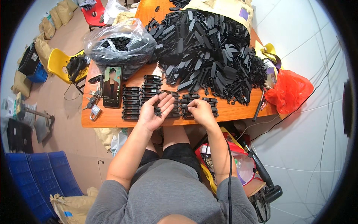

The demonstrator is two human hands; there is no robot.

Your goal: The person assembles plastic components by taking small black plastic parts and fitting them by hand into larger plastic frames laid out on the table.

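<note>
My left hand (156, 110) is turned palm up and cupped, fingers loosely curled, with a few small black pieces (157, 111) lying in it. It hovers over rows of long black plastic parts (131, 102) laid side by side near the table's front edge. To its right, my right hand (203, 112) has thumb and forefinger pinched together above another row of these black parts (209, 100). Whatever sits between those fingertips is too small or hidden to make out.
A large heap of loose black plastic parts (209, 48) spills from a paper sack (223, 9) on the orange table (238, 111). Behind the rows stand a clear plastic bag (138, 46) of small black pieces and a phone (112, 87). Keys with a padlock (95, 112) lie left; a red bag (289, 91) sits right.
</note>
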